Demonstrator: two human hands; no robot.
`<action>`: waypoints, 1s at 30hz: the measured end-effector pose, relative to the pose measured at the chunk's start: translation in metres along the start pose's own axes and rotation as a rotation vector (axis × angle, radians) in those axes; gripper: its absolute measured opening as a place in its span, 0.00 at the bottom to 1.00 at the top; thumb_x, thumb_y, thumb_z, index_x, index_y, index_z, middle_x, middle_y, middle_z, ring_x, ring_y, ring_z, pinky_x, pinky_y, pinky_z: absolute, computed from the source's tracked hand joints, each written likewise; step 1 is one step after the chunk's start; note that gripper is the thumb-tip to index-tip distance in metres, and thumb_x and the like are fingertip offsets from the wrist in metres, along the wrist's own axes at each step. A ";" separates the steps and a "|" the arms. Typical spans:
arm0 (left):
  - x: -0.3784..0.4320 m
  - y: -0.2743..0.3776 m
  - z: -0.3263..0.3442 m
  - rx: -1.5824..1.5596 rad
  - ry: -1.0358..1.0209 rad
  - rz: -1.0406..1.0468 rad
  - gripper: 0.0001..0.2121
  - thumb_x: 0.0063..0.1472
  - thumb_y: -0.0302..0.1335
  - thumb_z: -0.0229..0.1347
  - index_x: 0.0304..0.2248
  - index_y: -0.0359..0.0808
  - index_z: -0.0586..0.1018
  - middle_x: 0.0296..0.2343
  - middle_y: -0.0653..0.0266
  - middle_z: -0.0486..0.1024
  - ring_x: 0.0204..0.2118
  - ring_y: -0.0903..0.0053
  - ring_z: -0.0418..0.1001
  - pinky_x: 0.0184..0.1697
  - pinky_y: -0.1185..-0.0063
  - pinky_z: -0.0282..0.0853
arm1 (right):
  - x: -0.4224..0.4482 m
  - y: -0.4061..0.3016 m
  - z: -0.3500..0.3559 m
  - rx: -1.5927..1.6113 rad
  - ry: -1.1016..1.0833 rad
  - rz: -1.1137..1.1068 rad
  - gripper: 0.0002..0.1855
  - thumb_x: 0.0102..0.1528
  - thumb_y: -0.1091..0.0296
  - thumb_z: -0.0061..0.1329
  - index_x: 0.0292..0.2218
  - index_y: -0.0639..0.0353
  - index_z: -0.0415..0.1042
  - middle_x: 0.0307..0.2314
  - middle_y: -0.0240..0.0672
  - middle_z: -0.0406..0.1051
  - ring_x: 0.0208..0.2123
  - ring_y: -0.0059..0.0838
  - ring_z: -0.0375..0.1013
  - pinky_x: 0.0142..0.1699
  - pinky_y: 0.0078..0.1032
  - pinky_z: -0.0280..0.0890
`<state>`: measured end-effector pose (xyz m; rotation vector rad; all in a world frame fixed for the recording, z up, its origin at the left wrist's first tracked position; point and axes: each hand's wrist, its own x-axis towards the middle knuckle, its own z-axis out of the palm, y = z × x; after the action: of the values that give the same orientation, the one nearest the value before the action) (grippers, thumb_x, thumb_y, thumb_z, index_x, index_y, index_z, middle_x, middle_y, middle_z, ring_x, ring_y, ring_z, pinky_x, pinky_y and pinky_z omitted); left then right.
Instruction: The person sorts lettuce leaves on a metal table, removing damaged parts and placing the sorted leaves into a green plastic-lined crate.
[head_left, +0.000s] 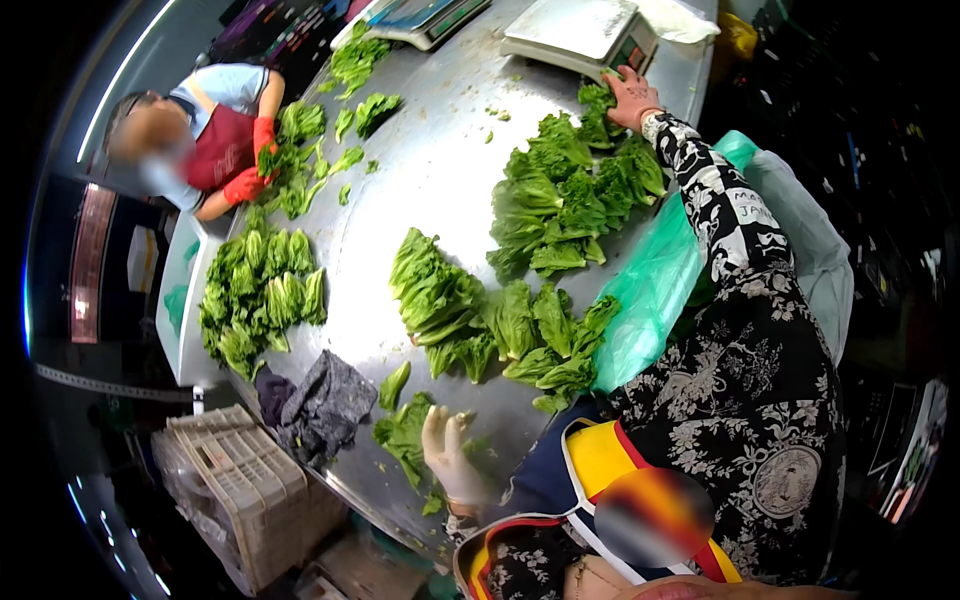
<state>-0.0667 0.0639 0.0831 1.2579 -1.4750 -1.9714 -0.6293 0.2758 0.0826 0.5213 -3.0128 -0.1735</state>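
My right hand (634, 99), in a pinkish glove, is at the far end of a pile of green leafy lettuce (559, 187), beside a weighing scale. Its fingers and thumb are around a small lettuce head (595, 112), which they partly cover. Close to my body, my left hand (454, 454) wears a whitish glove, its fingers raised and slightly apart, holding nothing that I can see. Loose lettuce leaves (405, 433) lie against its far side. Between my hands, a second group of lettuce heads (435, 289) rests on the metal table (360, 262).
A light-topped scale (574, 30) and another scale (427, 19) stand at one end. A co-worker in red gloves (246, 186) handles leaves opposite, near more lettuce (259, 289). A grey cloth (330, 405), a plastic crate (240, 480) and a green plastic bag (649, 292) edge the table.
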 end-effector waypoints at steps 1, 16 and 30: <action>-0.005 -0.003 -0.010 0.000 0.012 -0.013 0.18 0.60 0.25 0.49 0.49 0.28 0.65 0.41 0.60 0.70 0.37 0.76 0.73 0.35 0.83 0.68 | 0.001 -0.002 0.014 0.095 -0.122 -0.029 0.44 0.43 0.50 0.48 0.59 0.41 0.47 0.58 0.46 0.42 0.57 0.53 0.49 0.58 0.44 0.50; 0.094 -0.060 -0.017 0.589 0.079 0.308 0.24 0.51 0.25 0.61 0.46 0.28 0.68 0.38 0.59 0.70 0.37 0.77 0.71 0.39 0.80 0.69 | 0.006 0.050 0.097 0.526 0.299 0.274 0.50 0.39 0.62 0.51 0.60 0.57 0.40 0.55 0.54 0.49 0.60 0.47 0.45 0.60 0.30 0.47; 0.114 -0.048 -0.051 0.535 -0.199 0.238 0.16 0.52 0.35 0.60 0.36 0.32 0.75 0.26 0.60 0.76 0.24 0.74 0.74 0.27 0.80 0.69 | -0.054 0.024 0.021 0.630 0.067 -0.351 0.31 0.54 0.55 0.46 0.53 0.63 0.58 0.50 0.44 0.62 0.52 0.39 0.62 0.54 0.28 0.58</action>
<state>-0.0758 -0.0300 -0.0121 1.0250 -2.2404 -1.6368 -0.5890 0.3185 0.0617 1.0697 -2.8341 0.7785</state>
